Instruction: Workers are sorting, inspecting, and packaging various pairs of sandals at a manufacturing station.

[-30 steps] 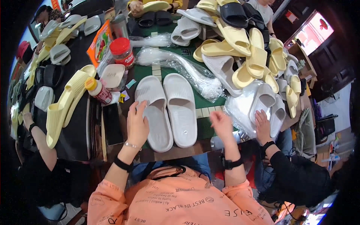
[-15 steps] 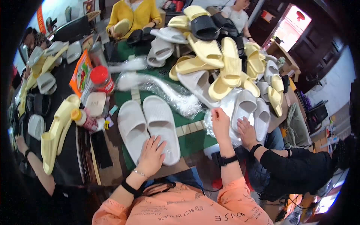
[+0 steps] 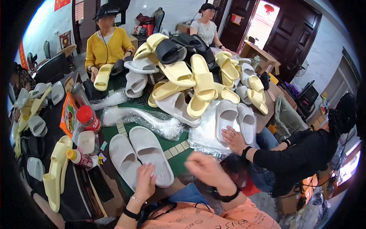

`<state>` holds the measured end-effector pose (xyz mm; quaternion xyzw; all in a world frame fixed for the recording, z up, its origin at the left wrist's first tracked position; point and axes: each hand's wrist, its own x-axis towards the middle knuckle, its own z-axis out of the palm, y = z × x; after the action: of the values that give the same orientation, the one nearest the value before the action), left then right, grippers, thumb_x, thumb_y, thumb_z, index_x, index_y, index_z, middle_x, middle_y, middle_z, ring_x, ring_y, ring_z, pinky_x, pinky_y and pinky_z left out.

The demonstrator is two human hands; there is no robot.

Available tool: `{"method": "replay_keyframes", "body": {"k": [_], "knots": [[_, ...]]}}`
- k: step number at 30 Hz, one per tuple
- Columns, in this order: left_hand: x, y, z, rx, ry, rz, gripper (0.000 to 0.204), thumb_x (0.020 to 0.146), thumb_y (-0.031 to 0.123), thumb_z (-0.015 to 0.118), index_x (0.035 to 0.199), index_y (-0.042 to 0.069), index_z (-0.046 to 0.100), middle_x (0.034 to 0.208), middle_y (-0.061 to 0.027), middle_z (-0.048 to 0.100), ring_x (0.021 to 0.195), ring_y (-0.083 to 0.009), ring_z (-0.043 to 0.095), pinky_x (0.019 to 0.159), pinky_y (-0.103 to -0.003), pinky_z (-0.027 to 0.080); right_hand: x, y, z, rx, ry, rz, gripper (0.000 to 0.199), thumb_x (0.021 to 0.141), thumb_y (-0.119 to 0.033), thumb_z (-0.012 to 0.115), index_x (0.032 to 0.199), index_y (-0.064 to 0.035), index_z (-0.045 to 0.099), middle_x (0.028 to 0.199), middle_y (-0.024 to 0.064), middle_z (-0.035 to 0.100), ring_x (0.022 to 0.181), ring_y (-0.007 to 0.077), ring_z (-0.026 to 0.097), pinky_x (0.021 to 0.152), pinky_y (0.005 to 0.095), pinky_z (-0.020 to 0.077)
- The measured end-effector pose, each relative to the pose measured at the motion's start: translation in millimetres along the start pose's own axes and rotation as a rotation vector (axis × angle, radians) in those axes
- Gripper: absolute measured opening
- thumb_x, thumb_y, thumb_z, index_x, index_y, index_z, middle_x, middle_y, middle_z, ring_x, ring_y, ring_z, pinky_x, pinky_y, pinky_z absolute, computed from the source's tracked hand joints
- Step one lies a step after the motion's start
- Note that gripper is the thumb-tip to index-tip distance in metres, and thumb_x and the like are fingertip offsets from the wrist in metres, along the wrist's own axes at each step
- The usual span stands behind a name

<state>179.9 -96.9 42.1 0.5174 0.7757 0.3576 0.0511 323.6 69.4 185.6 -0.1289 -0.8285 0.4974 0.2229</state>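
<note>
A pair of light grey slippers [image 3: 153, 154] lies side by side on the green mat [image 3: 173, 142] in front of me, toes pointing away. My left hand [image 3: 145, 180] rests at their heel ends, fingers stretched out over the insoles near the inner edges. Right of the pair, my right hand [image 3: 207, 170] is in the air, apart from the slippers. Its fingers look curled but are smeared by motion, so whether anything is in them does not show. Beyond the toes lies a clear plastic bag [image 3: 143, 121] with white stuff inside.
A tall heap of yellow, grey and black slippers [image 3: 177, 72] stands beyond. At right, a co-worker's hand [image 3: 234, 140] touches grey slippers on clear plastic bags [image 3: 200, 135]. Left are a red-lidded jar [image 3: 88, 118], a yellow-capped bottle [image 3: 80, 158], a phone [image 3: 101, 184] and yellow slippers [image 3: 57, 171].
The whole view has tilted up, showing more of the room. My right hand has moved from near the plastic bags back toward me and left. My left hand stays on the slippers.
</note>
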Motion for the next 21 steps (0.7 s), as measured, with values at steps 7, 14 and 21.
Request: {"method": "replay_keyframes", "body": {"k": [7, 14, 21], "knots": [[12, 47, -18, -0.384, 0.075, -0.065, 0.022, 0.080, 0.005, 0.050, 0.101, -0.002, 0.051, 0.083, -0.0153, 0.057, 0.078, -0.0283, 0.055, 0.070, -0.031, 0.043, 4, 59, 68, -0.034, -0.264, 0.077, 0.023, 0.086, -0.026, 0.043, 0.087, -0.0045, 0.050, 0.077, 0.0128, 0.057, 0.070, 0.0299, 0.056, 0.061, 0.0347, 0.0428], [9, 49, -14, -0.189, 0.075, -0.155, 0.023, 0.085, 0.019, 0.048, 0.089, 0.000, 0.060, 0.078, -0.0132, 0.062, 0.071, -0.0181, 0.058, 0.063, -0.030, 0.043, -12, 79, 71, -0.090, -0.202, 0.025, 0.019, 0.084, -0.023, 0.042, 0.083, -0.0046, 0.045, 0.074, 0.0154, 0.055, 0.071, 0.0352, 0.052, 0.058, 0.0411, 0.0394], [22, 38, -19, -0.521, 0.034, -0.258, 0.023, 0.085, 0.016, 0.048, 0.077, -0.005, 0.056, 0.071, -0.0088, 0.058, 0.066, -0.0170, 0.050, 0.065, -0.029, 0.041, -43, 92, 48, -0.177, -0.282, 0.051, 0.017, 0.082, -0.018, 0.043, 0.080, -0.0012, 0.046, 0.068, 0.0186, 0.052, 0.067, 0.0371, 0.051, 0.055, 0.0426, 0.0378]]}}
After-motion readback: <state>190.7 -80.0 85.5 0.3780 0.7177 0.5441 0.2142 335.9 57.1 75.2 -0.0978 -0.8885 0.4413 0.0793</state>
